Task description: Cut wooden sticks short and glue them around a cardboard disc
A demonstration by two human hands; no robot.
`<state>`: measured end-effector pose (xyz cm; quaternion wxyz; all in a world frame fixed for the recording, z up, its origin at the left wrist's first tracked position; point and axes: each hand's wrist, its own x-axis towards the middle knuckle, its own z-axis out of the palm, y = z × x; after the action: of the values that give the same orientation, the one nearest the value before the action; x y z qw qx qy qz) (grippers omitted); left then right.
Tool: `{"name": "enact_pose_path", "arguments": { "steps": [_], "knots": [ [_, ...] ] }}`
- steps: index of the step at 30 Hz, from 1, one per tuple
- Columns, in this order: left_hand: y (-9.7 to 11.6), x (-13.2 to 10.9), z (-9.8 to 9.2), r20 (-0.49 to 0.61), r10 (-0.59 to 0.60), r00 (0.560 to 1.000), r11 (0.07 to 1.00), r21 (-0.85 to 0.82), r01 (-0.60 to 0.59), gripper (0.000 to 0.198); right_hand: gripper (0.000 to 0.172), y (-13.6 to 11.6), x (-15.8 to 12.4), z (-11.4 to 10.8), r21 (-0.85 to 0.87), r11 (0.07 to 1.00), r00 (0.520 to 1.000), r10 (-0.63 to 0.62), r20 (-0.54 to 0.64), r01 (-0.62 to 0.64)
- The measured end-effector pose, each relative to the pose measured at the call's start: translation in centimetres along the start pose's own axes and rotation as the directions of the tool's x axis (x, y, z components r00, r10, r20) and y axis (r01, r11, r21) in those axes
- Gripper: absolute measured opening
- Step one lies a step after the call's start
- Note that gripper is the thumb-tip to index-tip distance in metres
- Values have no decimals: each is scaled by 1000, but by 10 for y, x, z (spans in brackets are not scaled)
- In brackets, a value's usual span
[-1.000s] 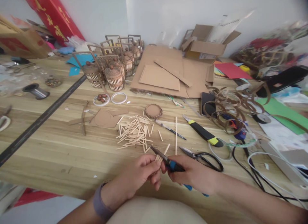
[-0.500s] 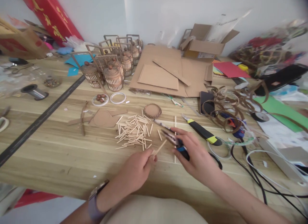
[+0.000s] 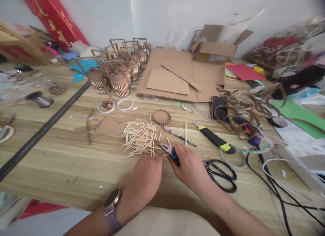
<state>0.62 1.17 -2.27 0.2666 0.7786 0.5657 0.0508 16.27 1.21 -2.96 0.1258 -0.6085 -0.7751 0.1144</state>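
Note:
My right hand (image 3: 188,165) is wrapped round needle-nose pliers (image 3: 166,148) with blue and black handles. Their jaws reach to the right edge of a pile of short pale wooden sticks (image 3: 139,138). At the near edge of that pile, my left hand (image 3: 149,170) is closed with its fingertips turned down and hidden, so what it holds cannot be seen. Black-handled scissors (image 3: 220,175) lie partly behind my right wrist. Just beyond the pile sits a round cardboard disc with a ridged brown rim (image 3: 161,117).
A dark pen-like tool (image 3: 180,137), a longer pale stick (image 3: 185,134) and a utility knife (image 3: 213,137) lie to the right. Small lidded baskets (image 3: 119,83) with tall handles stand at the back left. Cardboard sheets (image 3: 167,81) lie beyond, with brown strip coils (image 3: 241,107) and cables (image 3: 273,185) rightward.
The pliers have moved left to the pile in my right hand, uncovering the scissors. My left hand has turned knuckles-up, and the stick seen in its fingers earlier is now out of sight.

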Motion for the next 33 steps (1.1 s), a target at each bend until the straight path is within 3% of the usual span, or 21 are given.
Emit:
{"name": "enact_pose_path", "arguments": {
  "steps": [3,5,7,8,10,12,15,18,22,29,33],
  "knots": [
    [-7,1,-5,-8,-29,1000,992,-125,28,22,10,1,8,-1,87,996,999,32,20,-34],
    [-15,-1,-16,29,55,998,946,-320,-43,21,14,9,13,-10,258,965,994,25,103,-51],
    [-22,-2,-26,217,252,943,757,-651,-52,30,18,19,16,-24,457,886,983,-5,184,-81],
    [-25,-3,-29,248,293,923,635,-773,6,33,20,24,16,-32,525,846,981,-9,196,-97],
    [-27,-1,-30,245,200,949,497,-860,117,35,21,27,15,-47,569,817,977,-32,213,-98],
    [-24,2,-24,237,43,971,438,-877,195,34,18,23,13,-55,539,841,958,-121,258,-39],
    [-16,8,-11,295,-8,956,388,-880,275,29,8,8,9,-54,459,886,911,-244,332,70],
    [-12,9,-1,316,0,949,382,-877,292,31,4,-2,8,-42,324,945,921,-164,354,44],
    [-13,8,3,360,51,931,345,-882,322,43,17,1,8,-29,202,978,940,-31,340,-41],
    [-12,5,3,325,-27,945,223,-920,323,43,28,-1,2,-18,430,897,982,24,190,-105],
    [-12,6,9,305,-28,952,126,-944,306,35,49,-7,-4,-10,523,847,990,28,136,-96]
  ]
}}
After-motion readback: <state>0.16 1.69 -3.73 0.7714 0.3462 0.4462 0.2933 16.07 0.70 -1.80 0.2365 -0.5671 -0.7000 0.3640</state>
